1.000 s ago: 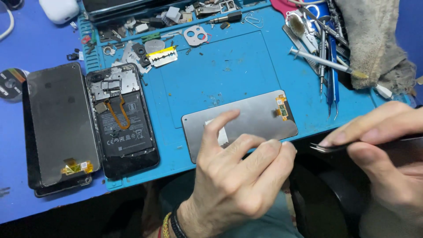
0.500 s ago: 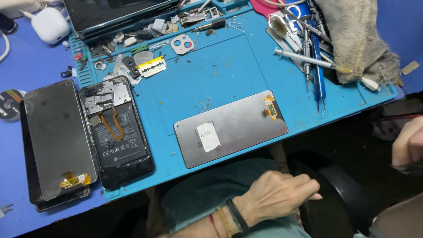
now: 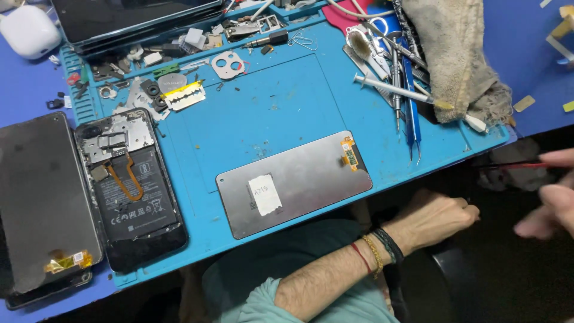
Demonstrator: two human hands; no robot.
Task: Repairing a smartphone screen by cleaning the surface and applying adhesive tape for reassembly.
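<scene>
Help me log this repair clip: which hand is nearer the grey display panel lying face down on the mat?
Left. The left hand is just off the grey display panel's lower right corner; the right hand is farther right, past the mat.

A display panel lies on the repair mat at its near edge, right of the opened phone. A detached screen lies left of that phone. Hand tools and a cloth lie at the mat's far right.
</scene>
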